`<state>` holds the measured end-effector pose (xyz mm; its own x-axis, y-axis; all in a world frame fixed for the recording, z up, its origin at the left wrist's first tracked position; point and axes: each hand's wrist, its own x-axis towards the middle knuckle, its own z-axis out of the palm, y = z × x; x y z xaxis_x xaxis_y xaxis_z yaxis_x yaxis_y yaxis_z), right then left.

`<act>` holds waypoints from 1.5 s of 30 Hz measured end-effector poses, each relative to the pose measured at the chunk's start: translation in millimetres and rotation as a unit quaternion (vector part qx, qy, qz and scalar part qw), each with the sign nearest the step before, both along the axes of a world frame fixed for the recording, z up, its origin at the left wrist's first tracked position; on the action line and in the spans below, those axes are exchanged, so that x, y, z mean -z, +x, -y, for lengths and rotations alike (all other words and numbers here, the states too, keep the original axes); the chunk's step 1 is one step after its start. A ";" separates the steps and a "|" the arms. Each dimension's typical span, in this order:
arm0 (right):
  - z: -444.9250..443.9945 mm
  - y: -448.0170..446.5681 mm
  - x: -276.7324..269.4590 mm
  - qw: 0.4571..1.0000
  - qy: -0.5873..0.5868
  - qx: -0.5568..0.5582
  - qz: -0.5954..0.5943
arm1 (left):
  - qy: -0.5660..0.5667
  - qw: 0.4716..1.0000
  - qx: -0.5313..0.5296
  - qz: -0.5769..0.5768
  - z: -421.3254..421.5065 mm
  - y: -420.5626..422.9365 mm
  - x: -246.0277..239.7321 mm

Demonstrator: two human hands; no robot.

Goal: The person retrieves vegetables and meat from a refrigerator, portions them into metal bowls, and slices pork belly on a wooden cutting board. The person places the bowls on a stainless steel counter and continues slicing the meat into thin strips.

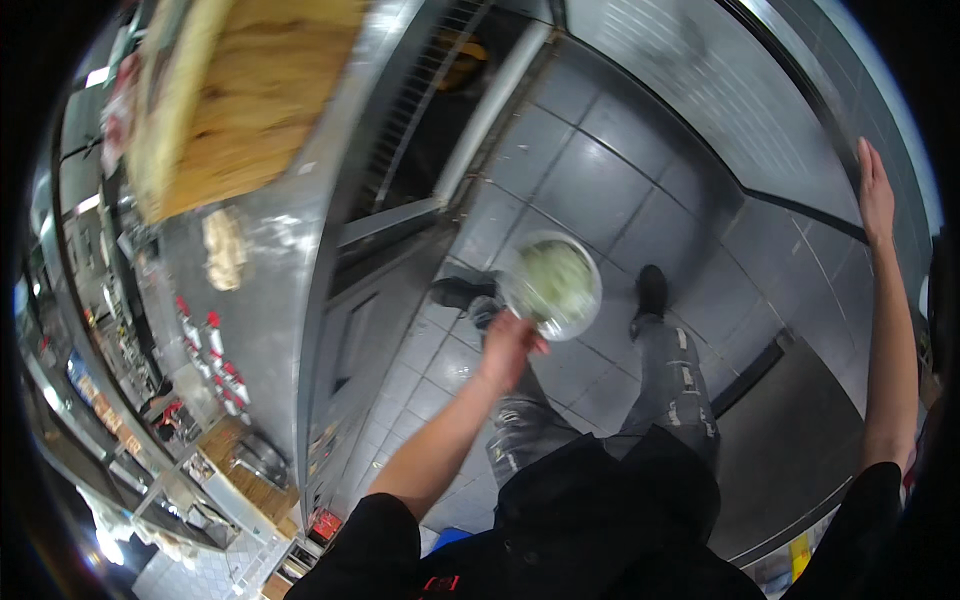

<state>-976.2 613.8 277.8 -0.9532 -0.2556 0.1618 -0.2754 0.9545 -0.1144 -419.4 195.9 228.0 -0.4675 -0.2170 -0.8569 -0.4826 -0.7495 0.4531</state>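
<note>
My left hand (pixel 508 352) grips the near rim of a round bowl (pixel 592 300) above the floor, between my feet. Pale green, shredded-looking food (pixel 553 276) fills it; a shiny clear film seems to lie over the top, though blur hides detail. Far to the right, my right hand (pixel 876 196) is stretched out with straight fingers against the outer edge of an open appliance door (pixel 697 90). The hand holds nothing that I can see. Left of that door, a dark cabinet interior (pixel 442 112) stands open, with a wire rack and something yellowish inside.
A steel counter (pixel 270 315) runs along my left, bearing a wooden board (pixel 262 105), a crumpled pale cloth or dough piece (pixel 223 249) and several red-and-white items (pixel 217 352). Grey floor tiles (pixel 592 176) lie beneath me. A dark flat panel (pixel 795 442) stands at lower right.
</note>
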 end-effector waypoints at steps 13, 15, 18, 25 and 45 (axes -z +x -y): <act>113.1 222.0 5.7 0.980 -0.168 -0.055 0.089 | -0.198 0.975 -0.096 0.045 309.6 -86.3 126.5; 127.8 257.8 -9.9 0.982 -0.122 -0.017 0.145 | -0.283 0.945 0.092 0.132 272.3 -90.5 130.8; 144.0 316.4 -37.5 0.942 -0.258 0.019 0.215 | -0.320 0.907 0.266 0.057 168.7 -77.0 97.3; 272.5 391.9 -140.8 0.816 -0.155 -0.013 0.557 | -0.245 0.948 0.144 -0.145 40.2 175.4 -107.8; 791.6 398.3 -133.7 0.836 -0.054 -0.517 0.176 | -0.241 0.847 -0.455 0.133 183.4 422.1 -214.4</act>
